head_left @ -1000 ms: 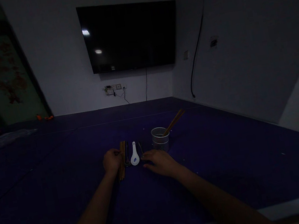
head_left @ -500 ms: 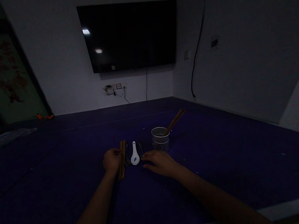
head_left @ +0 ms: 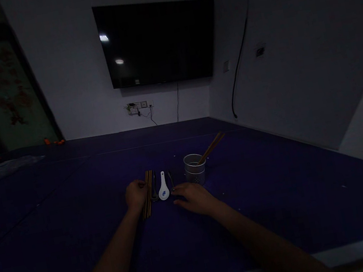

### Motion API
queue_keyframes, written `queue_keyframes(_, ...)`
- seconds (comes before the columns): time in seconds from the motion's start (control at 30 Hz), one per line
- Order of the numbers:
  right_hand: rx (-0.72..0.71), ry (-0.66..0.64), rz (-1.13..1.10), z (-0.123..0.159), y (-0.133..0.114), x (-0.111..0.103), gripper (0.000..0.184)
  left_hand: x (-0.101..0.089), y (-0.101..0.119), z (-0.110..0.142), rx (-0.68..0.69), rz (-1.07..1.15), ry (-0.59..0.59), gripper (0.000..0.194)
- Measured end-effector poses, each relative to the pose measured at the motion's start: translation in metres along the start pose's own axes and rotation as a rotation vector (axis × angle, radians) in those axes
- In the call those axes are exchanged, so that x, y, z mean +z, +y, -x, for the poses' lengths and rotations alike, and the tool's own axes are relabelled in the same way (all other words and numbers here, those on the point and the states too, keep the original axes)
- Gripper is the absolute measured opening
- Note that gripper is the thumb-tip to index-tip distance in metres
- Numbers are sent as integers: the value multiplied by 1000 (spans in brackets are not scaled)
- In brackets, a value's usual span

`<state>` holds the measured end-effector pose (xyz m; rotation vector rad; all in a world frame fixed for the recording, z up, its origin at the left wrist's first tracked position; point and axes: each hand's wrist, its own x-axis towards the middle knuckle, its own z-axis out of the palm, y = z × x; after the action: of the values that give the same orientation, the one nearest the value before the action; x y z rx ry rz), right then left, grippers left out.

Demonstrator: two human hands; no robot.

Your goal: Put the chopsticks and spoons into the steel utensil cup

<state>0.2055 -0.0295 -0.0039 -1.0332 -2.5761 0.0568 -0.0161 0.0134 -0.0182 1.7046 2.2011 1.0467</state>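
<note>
Several wooden chopsticks (head_left: 149, 194) lie side by side on the dark blue surface (head_left: 194, 246). Beside their left edge is my left hand (head_left: 136, 195), its bent fingers touching them without a grip around them. Right of the chopsticks come a dark spoon (head_left: 155, 195) and a white spoon (head_left: 164, 189) with a blue mark, bowls toward me. A thin dark utensil (head_left: 171, 180) lies further right, its near end partly hidden by the fingertips of my right hand (head_left: 194, 197). That hand is open, thumb apart from the fingers. Behind it stands a metal cup (head_left: 195, 173) with more chopsticks (head_left: 212, 146) leaning out to the right.
A dark television (head_left: 159, 41) hangs on the far wall above sockets and cables (head_left: 139, 107). Another black cable (head_left: 243, 50) runs down the right wall. Crumpled clear plastic (head_left: 1, 171) lies at the far left, and small orange things (head_left: 54, 141) sit near the door.
</note>
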Motion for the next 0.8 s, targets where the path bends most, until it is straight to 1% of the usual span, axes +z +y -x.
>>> queue_keyframes(0.37,-4,-13,1,-1,-1,0,33,3,-2,-2,42,80,36,19)
queue_keyframes(0.6,-4,-6,-12,0,0,1,34,5,-3,-3,60,90,53,19)
queue_keyframes(0.8,-10,-6,-9,0,0,1,33,5,-3,-3,88,106,34,20)
